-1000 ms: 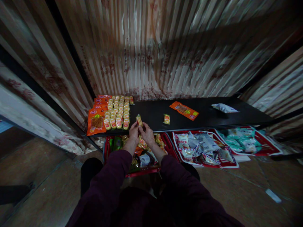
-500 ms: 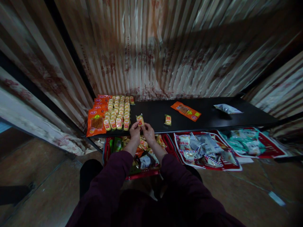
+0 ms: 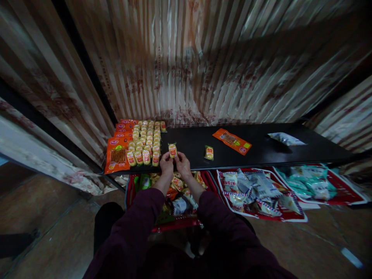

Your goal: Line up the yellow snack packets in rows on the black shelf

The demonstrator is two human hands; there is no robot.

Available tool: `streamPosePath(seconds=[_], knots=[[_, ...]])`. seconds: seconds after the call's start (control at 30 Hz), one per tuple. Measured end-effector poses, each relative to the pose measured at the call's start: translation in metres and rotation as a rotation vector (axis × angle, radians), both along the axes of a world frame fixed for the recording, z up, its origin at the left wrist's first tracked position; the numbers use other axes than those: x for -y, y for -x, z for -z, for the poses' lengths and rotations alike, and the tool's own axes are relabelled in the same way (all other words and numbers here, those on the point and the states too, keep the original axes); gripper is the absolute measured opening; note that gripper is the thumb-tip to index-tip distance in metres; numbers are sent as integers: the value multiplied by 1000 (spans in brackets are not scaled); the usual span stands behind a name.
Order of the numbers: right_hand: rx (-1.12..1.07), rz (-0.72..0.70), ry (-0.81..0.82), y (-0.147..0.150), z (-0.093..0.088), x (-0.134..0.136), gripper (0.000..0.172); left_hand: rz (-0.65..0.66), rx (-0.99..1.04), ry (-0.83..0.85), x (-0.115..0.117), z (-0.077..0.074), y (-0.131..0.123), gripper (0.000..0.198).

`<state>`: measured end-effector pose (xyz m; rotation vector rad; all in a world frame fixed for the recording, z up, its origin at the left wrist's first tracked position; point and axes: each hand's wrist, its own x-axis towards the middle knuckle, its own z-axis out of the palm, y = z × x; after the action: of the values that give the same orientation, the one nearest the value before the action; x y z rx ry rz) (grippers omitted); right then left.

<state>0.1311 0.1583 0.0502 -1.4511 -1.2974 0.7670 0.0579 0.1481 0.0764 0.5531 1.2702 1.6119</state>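
Between the fingertips of my left hand [image 3: 166, 163] and my right hand [image 3: 183, 164] is a small yellow wrapped snack cake [image 3: 172, 150] with a red and white label. Both hands are closed on its lower end, over the front edge of the black shelf [image 3: 188, 139]. Left of them stand several rows of like yellow snack cakes [image 3: 147, 140]. Orange snack packets [image 3: 117, 155] overlap in a column at the shelf's left end. One more wrapped cake [image 3: 209, 152] lies alone to the right of my hands.
Farther right on the shelf lie an orange packet [image 3: 232, 142] and a silvery-white packet [image 3: 286, 138]. Below the front edge are red baskets of mixed snacks [image 3: 180, 224], white packets [image 3: 258, 186] and teal packets [image 3: 316, 182]. A pleated curtain [image 3: 174, 69] hangs behind.
The view has shifted slightly. Both hands still hold the snack cake in nearly the same place, and it looks more upright now. The things on the shelf are unchanged.
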Motion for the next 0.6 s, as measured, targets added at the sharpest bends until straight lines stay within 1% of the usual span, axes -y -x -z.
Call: streamPosePath(seconds=[0.3, 0.43, 0.6], knots=[[265, 77, 3, -3, 0, -16, 34, -4, -85, -12, -19, 8, -1, 29], [246, 63, -1, -1, 2, -24, 33, -16, -118, 0, -27, 12, -1, 31], [191, 94, 6, 1, 7, -38, 30, -37, -120, 34, -38, 16, -2, 31]])
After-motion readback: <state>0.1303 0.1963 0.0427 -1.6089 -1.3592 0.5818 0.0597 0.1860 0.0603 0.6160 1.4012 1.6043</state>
